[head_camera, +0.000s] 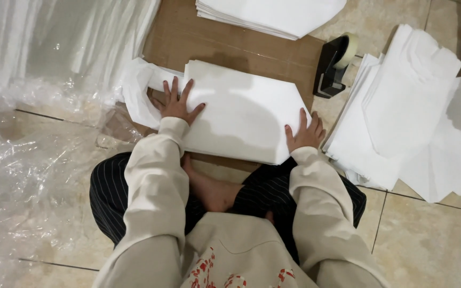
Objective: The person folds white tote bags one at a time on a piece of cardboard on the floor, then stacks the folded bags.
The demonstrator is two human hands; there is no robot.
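While pressed flat, white stack (244,114) under both hands' grip.

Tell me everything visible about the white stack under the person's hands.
The white stack is a pile of thin, soft-looking white sheets, squared at the left and angled to a point at the right. It lies flat on brown cardboard on the tiled floor. The left hand presses its left edge, the right hand its right corner. Thin layered edges show along the near side.

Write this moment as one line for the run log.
left hand: flat on white folded stack | right hand: flat on stack edge | stack on cardboard | tape dispenser beside
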